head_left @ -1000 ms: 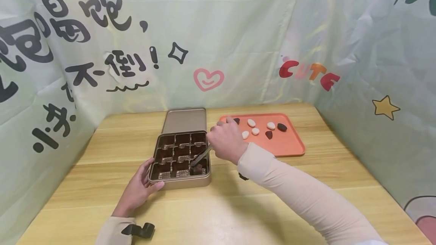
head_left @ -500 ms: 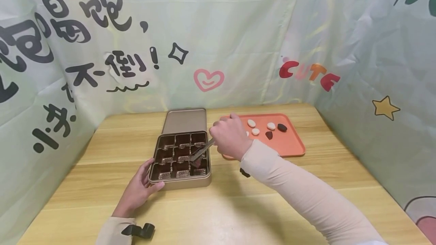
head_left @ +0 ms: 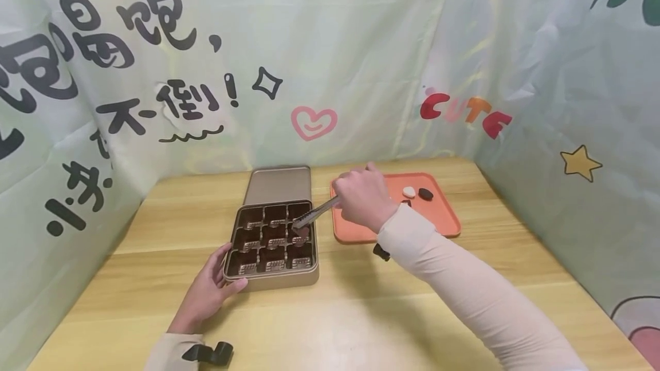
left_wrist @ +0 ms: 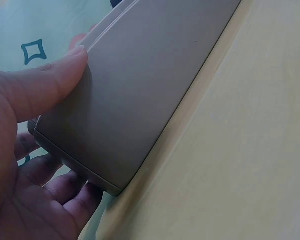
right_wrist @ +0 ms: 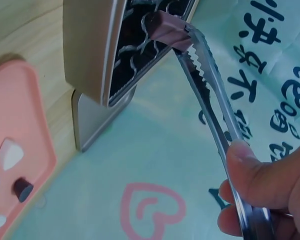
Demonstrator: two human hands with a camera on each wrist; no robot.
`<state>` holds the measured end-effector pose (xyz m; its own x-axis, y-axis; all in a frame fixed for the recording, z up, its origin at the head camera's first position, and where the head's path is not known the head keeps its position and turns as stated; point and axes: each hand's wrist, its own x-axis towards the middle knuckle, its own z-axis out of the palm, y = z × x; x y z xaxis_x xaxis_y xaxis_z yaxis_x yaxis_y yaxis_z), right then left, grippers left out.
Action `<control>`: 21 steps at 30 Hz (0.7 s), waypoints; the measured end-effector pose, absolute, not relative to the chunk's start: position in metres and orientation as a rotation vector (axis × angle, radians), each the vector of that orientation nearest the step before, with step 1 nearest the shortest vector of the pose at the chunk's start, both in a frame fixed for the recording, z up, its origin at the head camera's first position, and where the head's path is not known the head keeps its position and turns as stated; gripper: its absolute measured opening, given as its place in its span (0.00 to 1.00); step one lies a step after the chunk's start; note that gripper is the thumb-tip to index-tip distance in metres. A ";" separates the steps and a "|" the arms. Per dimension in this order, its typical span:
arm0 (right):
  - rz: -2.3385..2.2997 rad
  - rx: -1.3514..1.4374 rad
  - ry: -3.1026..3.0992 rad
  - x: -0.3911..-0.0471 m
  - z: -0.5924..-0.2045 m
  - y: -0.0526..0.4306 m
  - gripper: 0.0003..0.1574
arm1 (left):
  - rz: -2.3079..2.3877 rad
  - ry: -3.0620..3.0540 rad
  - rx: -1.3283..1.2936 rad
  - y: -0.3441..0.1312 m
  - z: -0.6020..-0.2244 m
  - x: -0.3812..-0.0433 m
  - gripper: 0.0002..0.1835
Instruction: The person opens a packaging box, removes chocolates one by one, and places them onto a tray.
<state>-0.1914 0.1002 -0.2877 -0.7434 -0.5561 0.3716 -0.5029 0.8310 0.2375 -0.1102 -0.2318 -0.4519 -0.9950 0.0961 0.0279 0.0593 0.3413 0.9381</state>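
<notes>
My left hand [head_left: 206,289] grips the front left corner of a bronze-coloured tin box [head_left: 283,283]. In the left wrist view its thumb lies on the front wall and its fingers are on the side. Dark brown compartments fill the box in a grid. My right hand [head_left: 365,196] holds metal tongs [head_left: 321,210] with serrated tips, reaching in from the right. Pinched in their tips is a dark reddish-brown block [right_wrist: 169,31], clearest in the right wrist view. It is over the right-hand compartments; whether it touches the insert I cannot tell.
Behind the box lies its flat lid [head_left: 281,186]. An orange tray [head_left: 356,235] to the right carries white and dark pieces, such as a white piece [head_left: 409,192] and a black piece [head_left: 425,194]; my right hand hides part of it. Printed cloth surrounds the table.
The tongs and the block have risen from the front right compartment and moved towards the back. My right hand has shifted right over the tray. The left hand stays on the box.
</notes>
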 end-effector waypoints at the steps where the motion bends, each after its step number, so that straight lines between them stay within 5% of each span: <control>1: -0.165 0.776 -2.586 -0.192 -0.287 0.102 0.12 | 1.778 2.551 0.149 -0.232 -0.452 -0.110 0.53; 21: -0.106 0.565 -2.771 -0.216 -0.293 0.148 0.12 | 1.819 2.527 0.193 -0.231 -0.449 -0.110 0.52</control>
